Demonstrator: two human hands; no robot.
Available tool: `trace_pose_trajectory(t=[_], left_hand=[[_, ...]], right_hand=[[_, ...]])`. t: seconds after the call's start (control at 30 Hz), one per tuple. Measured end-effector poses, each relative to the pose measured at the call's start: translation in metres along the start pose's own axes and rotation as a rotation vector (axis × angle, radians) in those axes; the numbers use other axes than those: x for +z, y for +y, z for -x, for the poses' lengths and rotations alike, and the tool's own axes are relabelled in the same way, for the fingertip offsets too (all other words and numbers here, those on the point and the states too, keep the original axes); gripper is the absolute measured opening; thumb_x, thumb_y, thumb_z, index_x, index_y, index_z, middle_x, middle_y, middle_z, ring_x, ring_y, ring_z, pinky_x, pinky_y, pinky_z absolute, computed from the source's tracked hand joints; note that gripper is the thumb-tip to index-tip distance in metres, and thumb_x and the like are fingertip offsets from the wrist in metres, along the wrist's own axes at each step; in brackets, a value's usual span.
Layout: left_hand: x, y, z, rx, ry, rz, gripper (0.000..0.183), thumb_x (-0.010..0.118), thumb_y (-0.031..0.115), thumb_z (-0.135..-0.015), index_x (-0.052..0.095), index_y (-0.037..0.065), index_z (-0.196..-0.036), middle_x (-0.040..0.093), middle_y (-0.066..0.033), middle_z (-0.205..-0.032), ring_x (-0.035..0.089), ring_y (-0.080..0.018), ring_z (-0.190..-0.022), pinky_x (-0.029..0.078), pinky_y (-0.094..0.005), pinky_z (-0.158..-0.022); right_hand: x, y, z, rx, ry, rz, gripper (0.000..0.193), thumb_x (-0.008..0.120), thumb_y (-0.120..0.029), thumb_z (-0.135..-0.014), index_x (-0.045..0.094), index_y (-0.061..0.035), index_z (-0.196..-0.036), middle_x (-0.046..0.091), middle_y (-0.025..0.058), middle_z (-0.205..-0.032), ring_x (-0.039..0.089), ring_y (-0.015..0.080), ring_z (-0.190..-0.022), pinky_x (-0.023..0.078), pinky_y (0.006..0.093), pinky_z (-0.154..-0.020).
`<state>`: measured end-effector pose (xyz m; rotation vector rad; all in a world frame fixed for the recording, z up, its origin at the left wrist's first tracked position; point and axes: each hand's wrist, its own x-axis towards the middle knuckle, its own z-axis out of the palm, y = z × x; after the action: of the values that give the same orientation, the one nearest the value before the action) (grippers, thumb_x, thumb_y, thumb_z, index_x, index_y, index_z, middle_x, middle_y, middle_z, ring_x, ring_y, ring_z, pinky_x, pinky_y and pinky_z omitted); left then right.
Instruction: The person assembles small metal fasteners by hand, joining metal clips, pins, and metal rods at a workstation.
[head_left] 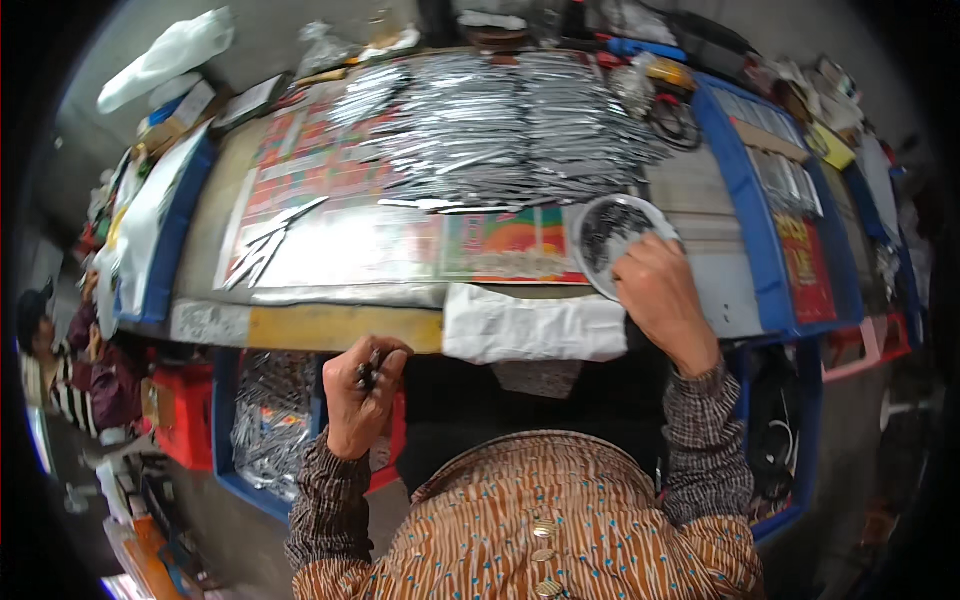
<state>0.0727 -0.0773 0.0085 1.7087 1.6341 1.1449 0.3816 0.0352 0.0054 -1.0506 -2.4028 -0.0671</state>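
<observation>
On the bench at two o'clock, the right hand is resting, curled, over a white bowl; pinching lightly is probably serving best. Whether it is gripping anything, I cannot tell. At eight o'clock, the left hand is clutching a dark clump. The bowl's pieces are looking small, dark, glossy.

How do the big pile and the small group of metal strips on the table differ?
The big pile holds far more strips than the small group. The big pile sits toward the far side, while the small group lies nearer, at the left. Strips in the big pile run mostly crosswise; those in the small group slant. Both look thin and silvery.
</observation>
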Motion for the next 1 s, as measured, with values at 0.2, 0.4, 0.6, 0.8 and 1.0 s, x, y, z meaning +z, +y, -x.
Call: trace_pose_trajectory(t=[0.2,0.4,0.6,0.8,1.0], left_hand=[[-0.042,-0.036,-0.026,0.103,0.162,-0.414,0.006,0.06,-0.001,-0.078,0.058,0.0,-0.084,0.058,-0.0171,-0.072,0.059,-0.0313,-0.065,0.046,-0.0331,-0.059],[-0.099,-0.103,-0.07,0.163,0.279,-0.75,0.022,0.062,-0.004,-0.069,0.057,0.003,-0.089,0.059,-0.0162,-0.085,0.058,-0.0367,-0.079,0.045,-0.0424,-0.064],[-0.102,-0.119,-0.12,0.08,0.263,-0.866,0.029,0.057,-0.002,-0.072,0.06,0.006,-0.099,0.06,-0.0136,-0.093,0.059,-0.0359,-0.082,0.047,-0.0428,-0.067],[-0.085,-0.122,-0.156,0.156,0.204,-0.902,0.022,0.055,0.005,-0.076,0.062,0.009,-0.097,0.057,-0.0134,-0.091,0.06,-0.0356,-0.079,0.048,-0.0441,-0.066],[-0.078,-0.13,-0.166,0.183,0.151,-1.029,0.009,0.052,0.006,-0.079,0.054,0.004,-0.088,0.055,-0.0155,-0.09,0.06,-0.0373,-0.074,0.049,-0.0454,-0.062]], right_hand=[[-0.001,0.011,-0.003,0.082,-0.109,-0.015,0.006,0.052,-0.002,-0.067,0.048,-0.0011,-0.063,0.05,0.0158,-0.069,0.05,0.0343,-0.076,0.04,0.0427,-0.07],[-0.006,0.0,-0.008,0.265,-0.081,-0.158,0.006,0.053,0.002,-0.067,0.047,0.0035,-0.069,0.05,0.0177,-0.069,0.05,0.036,-0.071,0.04,0.0435,-0.065],[-0.008,-0.007,-0.001,0.446,0.024,-0.329,0.006,0.054,0.004,-0.071,0.049,0.0037,-0.076,0.051,0.016,-0.07,0.052,0.0258,-0.058,0.04,0.0332,-0.053],[-0.009,-0.012,0.0,0.486,0.087,-0.4,0.008,0.056,0.005,-0.073,0.054,0.0031,-0.08,0.056,0.0084,-0.074,0.054,0.0145,-0.065,0.043,0.0266,-0.06],[-0.005,-0.005,0.009,0.447,0.158,-0.541,0.017,0.055,0.008,-0.074,0.056,0.0035,-0.091,0.06,0.0073,-0.081,0.055,0.0123,-0.069,0.046,0.0248,-0.063]])
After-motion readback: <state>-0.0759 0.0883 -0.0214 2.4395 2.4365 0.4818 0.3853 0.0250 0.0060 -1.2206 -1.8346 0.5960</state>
